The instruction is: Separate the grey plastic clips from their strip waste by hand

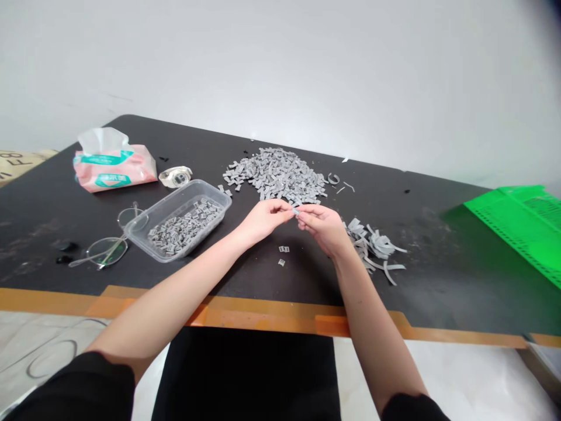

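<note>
My left hand (268,221) and my right hand (323,227) meet fingertip to fingertip over the middle of the black table. Between them they pinch a small grey piece (295,211), partly hidden by the fingers. Just behind them rises a large pile of small grey pieces (284,175). Below the hands lie a few small grey parts (284,249). A clear plastic tub (144,251) at the left holds many small grey parts (186,228). Beside my right wrist is a loose heap of grey strips (380,244).
A pink tissue pack (114,175), a white watch-like object (176,176) and a pair of glasses (105,251) lie at the left. A green perforated sheet (521,222) is at the right. Orange tape (263,313) runs along the front edge.
</note>
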A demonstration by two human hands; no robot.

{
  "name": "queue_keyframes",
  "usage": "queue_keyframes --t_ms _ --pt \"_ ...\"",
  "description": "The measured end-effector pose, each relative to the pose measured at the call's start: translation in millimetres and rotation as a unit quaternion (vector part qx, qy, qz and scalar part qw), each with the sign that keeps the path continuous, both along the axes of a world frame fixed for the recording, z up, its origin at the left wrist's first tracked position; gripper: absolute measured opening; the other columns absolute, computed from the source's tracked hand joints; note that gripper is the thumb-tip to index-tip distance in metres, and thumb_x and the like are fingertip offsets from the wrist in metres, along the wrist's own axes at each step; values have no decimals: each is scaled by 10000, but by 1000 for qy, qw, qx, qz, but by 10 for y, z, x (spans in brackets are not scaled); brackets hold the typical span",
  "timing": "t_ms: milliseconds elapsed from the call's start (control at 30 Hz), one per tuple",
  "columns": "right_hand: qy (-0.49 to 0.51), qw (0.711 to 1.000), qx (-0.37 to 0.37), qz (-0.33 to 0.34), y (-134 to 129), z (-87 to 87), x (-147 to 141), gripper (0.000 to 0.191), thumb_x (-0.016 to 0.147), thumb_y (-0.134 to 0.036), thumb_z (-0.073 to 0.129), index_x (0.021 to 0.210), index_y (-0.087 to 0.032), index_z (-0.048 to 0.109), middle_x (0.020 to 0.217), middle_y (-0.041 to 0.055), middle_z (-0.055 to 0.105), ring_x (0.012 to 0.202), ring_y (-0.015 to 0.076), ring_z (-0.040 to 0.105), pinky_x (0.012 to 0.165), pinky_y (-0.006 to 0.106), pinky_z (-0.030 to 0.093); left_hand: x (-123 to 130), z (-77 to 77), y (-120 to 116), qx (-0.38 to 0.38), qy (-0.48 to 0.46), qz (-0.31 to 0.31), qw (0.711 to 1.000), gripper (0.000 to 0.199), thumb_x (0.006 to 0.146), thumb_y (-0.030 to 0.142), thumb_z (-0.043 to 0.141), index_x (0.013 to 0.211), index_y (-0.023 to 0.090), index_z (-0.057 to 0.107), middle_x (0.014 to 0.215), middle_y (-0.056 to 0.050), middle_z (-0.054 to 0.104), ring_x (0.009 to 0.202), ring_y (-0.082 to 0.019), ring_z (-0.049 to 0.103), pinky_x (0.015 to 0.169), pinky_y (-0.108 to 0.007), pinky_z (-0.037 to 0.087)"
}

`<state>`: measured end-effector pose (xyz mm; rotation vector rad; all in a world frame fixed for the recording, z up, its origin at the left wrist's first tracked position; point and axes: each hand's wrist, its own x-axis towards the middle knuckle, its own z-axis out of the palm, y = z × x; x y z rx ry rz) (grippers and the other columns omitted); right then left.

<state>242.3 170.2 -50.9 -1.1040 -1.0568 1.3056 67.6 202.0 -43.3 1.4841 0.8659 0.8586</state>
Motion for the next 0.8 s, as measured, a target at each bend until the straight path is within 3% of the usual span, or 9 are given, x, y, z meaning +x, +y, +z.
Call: queue_keyframes --t_ms 267,600,800 --pt "-59 998 18 -6 43 -92 54 176 625 -268 860 733 -181 751 608 -18 651 574 109 532 598 269 401 -8 15 8 -22 26 -3 999 199 743 328 687 805 144 732 715 9 662 702 -140 557 730 -287 388" --pt "-100 994 24 -21 35 -52 28 235 562 -286 885 694 -175 725 612 -8 662 561 119 539 582 280 443 -8 31 -3 -26 35 -1 999 183 763 321 684 786 148 739 712 5 675 702 -144 574 725 -288 410" --pt "-126 991 40 -32 22 -104 -22 199 590 -268 851 718 -192 718 728 22 732 692 168 665 733 330 532 17 -43 11 -66 -20 -3 998 243 758 375 732 706 143 680 629 4 626 630 -121 554 664 -272 428"
